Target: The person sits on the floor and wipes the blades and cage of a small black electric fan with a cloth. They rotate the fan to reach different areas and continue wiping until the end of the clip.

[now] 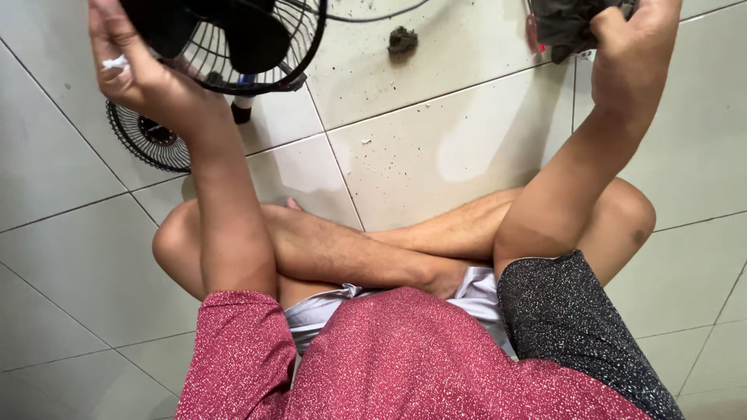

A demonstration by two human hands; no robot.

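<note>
Left hand (pixel 136 66) grips black fan (pixel 233 39); right hand (pixel 634 47) cloth (pixel 564 23).

the fan (pixel 233 35) is black: a round wire cage with dark blades showing through the bars, held up off the floor and tilted at the upper left, its top cut off by the frame. a small white scrap (pixel 115 62) is pinched just beside its rim. the cloth (pixel 564 27) is dark grey and crumpled, bunched at the upper right edge, raised above the tiles, partly out of view.
</note>
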